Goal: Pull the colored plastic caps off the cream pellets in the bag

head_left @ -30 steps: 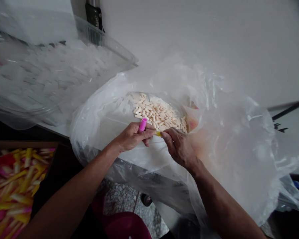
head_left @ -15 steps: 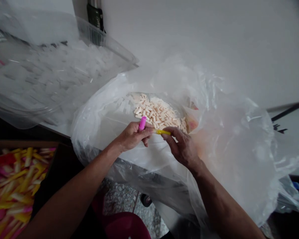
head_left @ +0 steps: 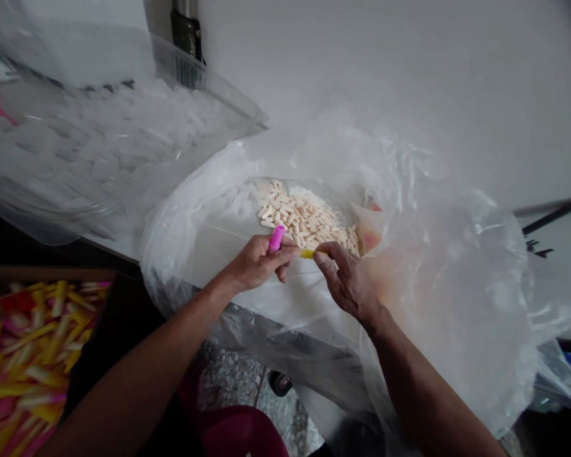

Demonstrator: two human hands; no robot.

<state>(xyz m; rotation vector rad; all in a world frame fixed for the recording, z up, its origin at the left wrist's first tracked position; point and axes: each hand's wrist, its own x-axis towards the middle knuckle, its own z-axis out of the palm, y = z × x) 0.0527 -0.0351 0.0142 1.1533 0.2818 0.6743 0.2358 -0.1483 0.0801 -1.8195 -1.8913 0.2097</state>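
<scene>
My left hand [head_left: 259, 263] grips a short pink plastic tube [head_left: 276, 238] upright between its fingers. My right hand [head_left: 347, 279] pinches a yellow plastic tube [head_left: 307, 254], and most of that tube is hidden behind my fingers. Its far end nearly reaches my left hand. Both hands sit over a large transparent plastic bag [head_left: 209, 254], just in front of a heap of cream-coloured short sticks [head_left: 304, 216] lying inside it.
A transparent plastic tub [head_left: 124, 146] full of white pieces stands at the upper left on a white table [head_left: 409, 70]. A box of yellow and pink tubes [head_left: 33, 355] lies low on the left. Below are a speckled floor [head_left: 233, 381] and a dark red stool [head_left: 238, 438].
The yellow tube has gone from largely visible to mostly covered by my right fingers. Both hands have shifted slightly right, and the pink tube now leans a little rightward.
</scene>
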